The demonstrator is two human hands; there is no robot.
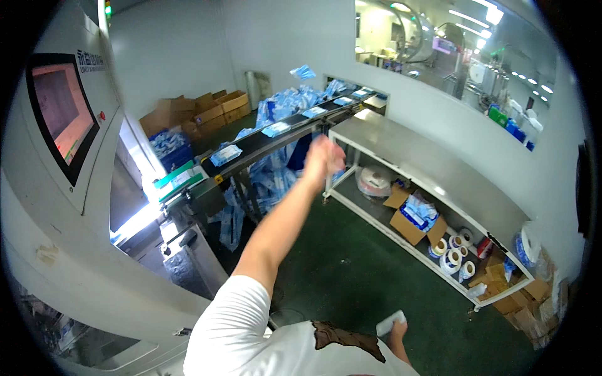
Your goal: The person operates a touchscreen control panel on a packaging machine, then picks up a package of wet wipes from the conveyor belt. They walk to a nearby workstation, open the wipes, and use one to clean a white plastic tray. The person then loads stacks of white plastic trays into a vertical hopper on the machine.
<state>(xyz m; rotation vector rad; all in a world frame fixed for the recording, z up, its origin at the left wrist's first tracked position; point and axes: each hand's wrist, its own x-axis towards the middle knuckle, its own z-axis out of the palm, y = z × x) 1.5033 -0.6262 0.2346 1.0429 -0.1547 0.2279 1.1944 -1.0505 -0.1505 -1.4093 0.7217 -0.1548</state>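
Observation:
My left hand (323,158) reaches forward at the end of my outstretched arm, near the side of the conveyor belt (256,142). Motion smears its fingers, so whether anything is in them cannot be made out. Blue-and-white soft packets (276,129) lie spaced along the belt. One packet (303,72) shows in mid-air above a big heap of packets (291,103) behind the belt. Low down by my body, my right hand (399,329) is closed around a flat, pale object (389,321) whose kind I cannot tell.
On the left rises a large machine with a screen (64,113). A metal table (433,156) stands right, its lower shelf holding rolls (450,261) and an opened carton (409,227). More cartons (210,109) sit behind the belt; flattened cardboard (517,308) leans by the table's end.

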